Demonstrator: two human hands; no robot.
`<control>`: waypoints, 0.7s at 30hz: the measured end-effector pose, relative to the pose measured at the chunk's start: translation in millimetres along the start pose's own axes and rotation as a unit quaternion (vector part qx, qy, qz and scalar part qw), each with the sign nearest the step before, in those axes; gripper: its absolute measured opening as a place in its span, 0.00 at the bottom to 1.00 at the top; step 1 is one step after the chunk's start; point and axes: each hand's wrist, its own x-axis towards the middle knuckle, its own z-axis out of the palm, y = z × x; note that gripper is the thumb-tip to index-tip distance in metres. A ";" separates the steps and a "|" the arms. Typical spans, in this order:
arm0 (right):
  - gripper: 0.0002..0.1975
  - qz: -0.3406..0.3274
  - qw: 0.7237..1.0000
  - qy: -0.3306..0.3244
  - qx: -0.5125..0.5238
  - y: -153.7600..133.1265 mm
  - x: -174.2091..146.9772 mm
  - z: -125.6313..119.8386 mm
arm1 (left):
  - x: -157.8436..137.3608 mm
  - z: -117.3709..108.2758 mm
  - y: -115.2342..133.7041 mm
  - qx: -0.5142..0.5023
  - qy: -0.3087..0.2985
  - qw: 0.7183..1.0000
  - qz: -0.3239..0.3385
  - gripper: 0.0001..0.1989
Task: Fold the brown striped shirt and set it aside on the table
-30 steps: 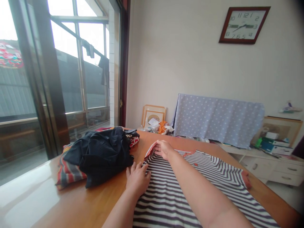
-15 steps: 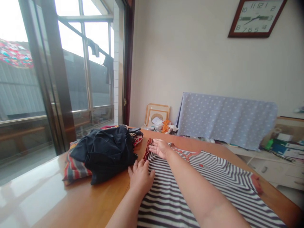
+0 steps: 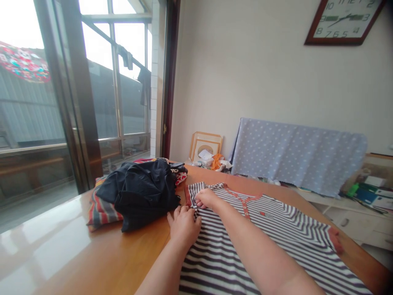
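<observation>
A black-and-white striped shirt (image 3: 215, 246) lies spread on the wooden table, with rust-coloured trim at its collar, buttons and sleeve cuffs. My right hand (image 3: 208, 198) reaches across to the left sleeve, its fingers curled in and closed on the striped cloth. Just nearer to me, my left hand (image 3: 184, 223) rests at the shirt's left edge below that sleeve, fingers bent and slightly spread. Its fingertips touch the cloth and the table. My right forearm covers part of the shirt's front.
Left of the shirt a heap of clothes holds a dark garment (image 3: 144, 192) on top of a striped red-and-grey one (image 3: 104, 209). The wooden table (image 3: 129, 262) reaches toward a polka-dot cloth (image 3: 294, 153) by the wall. A glass door (image 3: 76, 102) stands at the left.
My right hand has gone from flat and open to curled on the sleeve. The left sleeve now lies flatter, its stripes showing. My left hand has barely moved; the view has shifted slightly.
</observation>
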 end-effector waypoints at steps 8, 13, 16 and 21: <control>0.05 -0.093 0.987 0.075 -0.105 -4.4 14.7 16.4 | -1.0 3.0 -0.9 -0.005 0.016 1.000 0.007 0.18; 0.10 -0.114 0.978 0.084 -0.151 -15.3 25.5 39.7 | -2.1 -0.2 1.7 -0.007 0.027 1.000 0.011 0.16; 0.10 -0.100 0.979 0.075 -0.162 -16.7 31.9 47.3 | -2.8 -4.8 4.3 -0.009 0.033 0.999 0.014 0.14; 0.09 -0.078 0.985 0.073 -0.138 -14.8 39.5 49.1 | -5.8 -11.5 10.1 -0.015 0.029 0.999 0.030 0.14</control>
